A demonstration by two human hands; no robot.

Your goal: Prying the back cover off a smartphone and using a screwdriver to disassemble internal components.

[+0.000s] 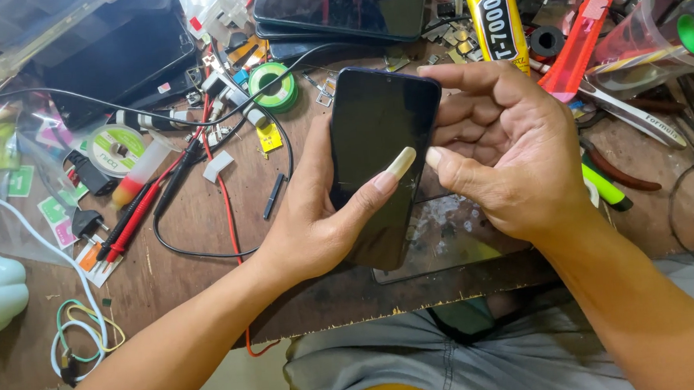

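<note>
Both hands clamp the dark phone (376, 149) above the workbench (188, 229): my left hand (316, 221) cradles it, thumb across the glass; my right hand (497, 154) pinches its edge, seemingly pressing evenly.

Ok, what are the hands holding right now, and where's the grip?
Both hold the dark phone: left hand cradles its lower left side, thumb across the screen; right hand grips its right edge.

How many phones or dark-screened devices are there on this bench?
3 clearly. One phone is held between the left hand and right hand. Two dark slabs are stacked at the top. More may hide under the clutter.
</note>
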